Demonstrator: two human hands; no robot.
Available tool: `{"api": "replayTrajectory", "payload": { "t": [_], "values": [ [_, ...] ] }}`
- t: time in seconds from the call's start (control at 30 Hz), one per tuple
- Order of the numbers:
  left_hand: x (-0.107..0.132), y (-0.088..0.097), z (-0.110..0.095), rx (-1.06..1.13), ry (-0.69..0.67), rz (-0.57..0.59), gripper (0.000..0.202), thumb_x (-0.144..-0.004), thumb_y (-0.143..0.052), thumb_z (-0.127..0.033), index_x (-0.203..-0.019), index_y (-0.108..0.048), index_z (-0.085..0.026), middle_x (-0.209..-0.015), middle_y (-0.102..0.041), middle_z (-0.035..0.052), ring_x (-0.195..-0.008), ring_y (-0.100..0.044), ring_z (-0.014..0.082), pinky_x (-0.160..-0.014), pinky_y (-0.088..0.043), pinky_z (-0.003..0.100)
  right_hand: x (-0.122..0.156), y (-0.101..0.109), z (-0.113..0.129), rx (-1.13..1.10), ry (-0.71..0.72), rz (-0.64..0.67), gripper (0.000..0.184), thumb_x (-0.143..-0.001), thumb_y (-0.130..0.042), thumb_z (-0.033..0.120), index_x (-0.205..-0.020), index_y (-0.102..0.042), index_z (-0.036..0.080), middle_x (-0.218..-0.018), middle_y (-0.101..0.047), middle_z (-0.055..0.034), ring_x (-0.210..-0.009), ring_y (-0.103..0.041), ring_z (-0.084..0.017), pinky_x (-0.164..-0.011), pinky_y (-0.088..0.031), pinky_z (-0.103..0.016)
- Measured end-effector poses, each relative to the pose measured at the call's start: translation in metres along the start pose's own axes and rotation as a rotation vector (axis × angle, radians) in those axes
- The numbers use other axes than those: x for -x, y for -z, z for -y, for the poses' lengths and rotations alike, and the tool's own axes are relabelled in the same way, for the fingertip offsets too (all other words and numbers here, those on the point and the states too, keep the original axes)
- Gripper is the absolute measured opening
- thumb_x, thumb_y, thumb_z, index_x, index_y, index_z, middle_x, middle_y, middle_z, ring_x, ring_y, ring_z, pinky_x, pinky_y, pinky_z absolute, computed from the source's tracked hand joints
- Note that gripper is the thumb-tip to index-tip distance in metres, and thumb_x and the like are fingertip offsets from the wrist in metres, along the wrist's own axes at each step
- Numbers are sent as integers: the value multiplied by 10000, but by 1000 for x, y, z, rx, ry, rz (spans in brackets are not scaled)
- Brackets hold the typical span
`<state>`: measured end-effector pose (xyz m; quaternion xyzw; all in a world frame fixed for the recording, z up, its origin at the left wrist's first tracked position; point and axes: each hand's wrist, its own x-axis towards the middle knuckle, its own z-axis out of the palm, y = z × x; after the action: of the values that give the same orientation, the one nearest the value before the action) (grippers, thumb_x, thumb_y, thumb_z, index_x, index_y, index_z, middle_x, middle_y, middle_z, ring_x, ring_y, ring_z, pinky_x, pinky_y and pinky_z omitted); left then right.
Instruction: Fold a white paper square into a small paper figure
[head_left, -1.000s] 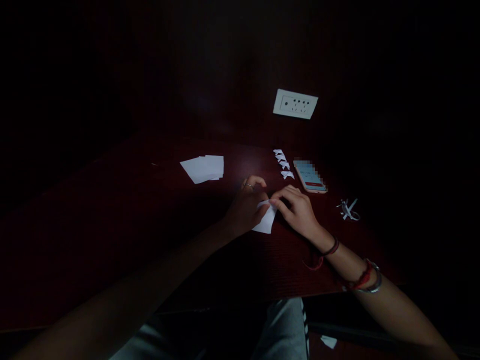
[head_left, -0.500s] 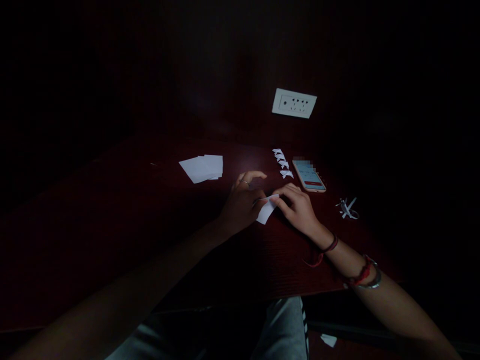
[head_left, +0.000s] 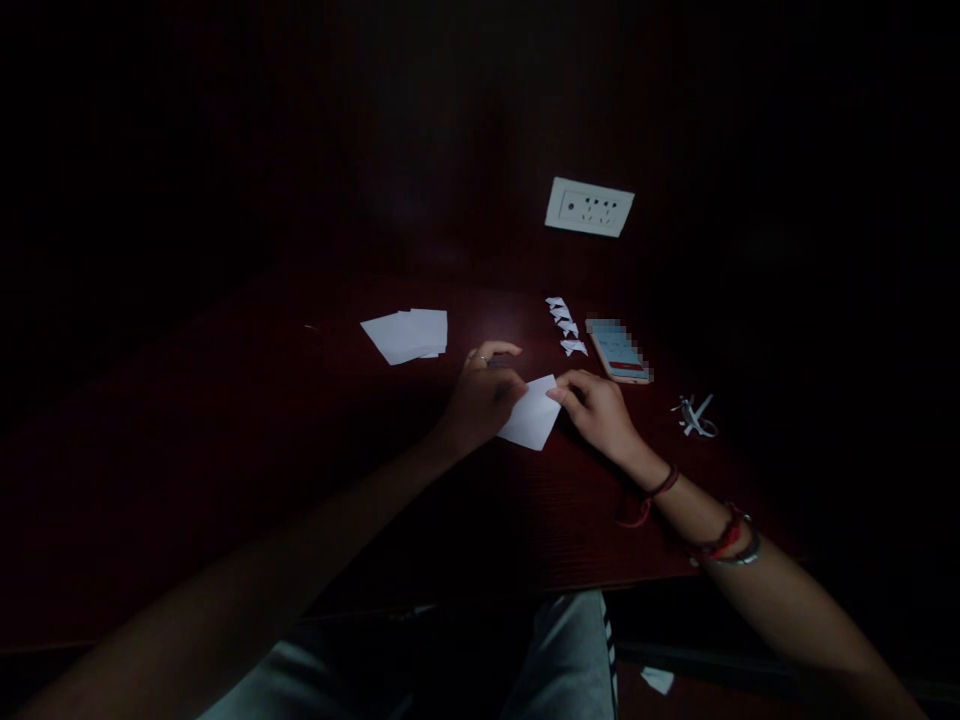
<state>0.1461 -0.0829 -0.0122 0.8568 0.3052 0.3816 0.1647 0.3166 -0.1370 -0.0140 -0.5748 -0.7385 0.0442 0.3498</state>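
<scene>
Between my two hands is a small white sheet of paper (head_left: 534,415), held slightly tilted over the dark red table (head_left: 480,520). My left hand (head_left: 484,395) pinches its left side with the thumb on top, while the ringed index finger stretches out above it. My right hand (head_left: 596,405) grips the upper right edge between thumb and fingers. Several small folded paper pieces (head_left: 566,325) lie in a row beyond my hands. Off to the left rests a loose pile of white paper sheets (head_left: 409,335).
A phone (head_left: 621,350) with its screen lit lies right of the folded pieces. Further right is a small heap of paper strips (head_left: 697,417). A socket panel (head_left: 589,207) is on the wall behind. On the floor lies a white paper scrap (head_left: 658,680).
The paper between my hands now shows a broader, flatter face. My hands have moved slightly apart, the left one a little to the left. Other things stay put.
</scene>
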Motion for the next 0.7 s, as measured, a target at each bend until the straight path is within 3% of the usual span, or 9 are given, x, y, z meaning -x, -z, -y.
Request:
{"api": "replayTrajectory", "payload": {
  "t": [0.1,0.2,0.3,0.37,0.47,0.57,0.7],
  "values": [
    [1,-4,6,-52,49,86,178,-754,-481,-178,-614,-587,-146,-1051,-492,59,-1033,-437,201,-906,-313,379,-1,2,-2,19,10,54,137,-801,-476,243,-719,-559,171,-695,-586,-16,-660,-517,-136,-630,-361,-243],
    [1,-4,11,-75,18,129,124,-751,-495,-232,-755,-594,-159,-1031,-512,59,-1017,-447,210,-899,-309,394,-2,3,-6,-52,45,158,115,-789,-494,248,-750,-565,166,-699,-580,-12,-647,-512,-124,-618,-366,-235],
    [1,-2,10,65,30,226,220,-757,-479,-233,-961,-534,-174,-884,-571,24,-832,-530,154,-777,-400,311,-3,0,-14,-182,25,224,124,-757,-539,284,-804,-559,172,-666,-563,12,-611,-504,-107,-598,-375,-227],
    [1,-1,8,162,81,262,293,-755,-453,-183,-1046,-488,-174,-735,-577,-11,-667,-539,118,-657,-423,252,-4,-3,-17,-279,-52,191,193,-714,-583,318,-835,-539,174,-622,-539,31,-581,-495,-101,-580,-382,-226],
    [1,-1,6,165,135,125,362,-756,-401,-133,-1108,-467,-189,-711,-568,-16,-630,-521,112,-607,-413,235,-4,-7,-18,-476,-188,150,331,-678,-605,328,-950,-484,184,-628,-537,41,-590,-512,-103,-590,-403,-236],
    [2,-2,7,110,163,17,326,-766,-353,-120,-1033,-524,-193,-755,-573,-4,-691,-522,123,-632,-413,246,-2,-6,-16,-654,-282,213,460,-664,-606,265,-1070,-400,203,-653,-562,45,-618,-544,-108,-638,-427,-259],
    [7,-7,10,-53,132,110,233,-762,-386,-146,-939,-535,-180,-723,-563,-3,-688,-524,134,-637,-420,260,0,-7,-22,-608,-328,165,472,-643,-600,212,-1067,-393,197,-596,-541,66,-570,-537,-108,-630,-436,-274]
  ]
}}
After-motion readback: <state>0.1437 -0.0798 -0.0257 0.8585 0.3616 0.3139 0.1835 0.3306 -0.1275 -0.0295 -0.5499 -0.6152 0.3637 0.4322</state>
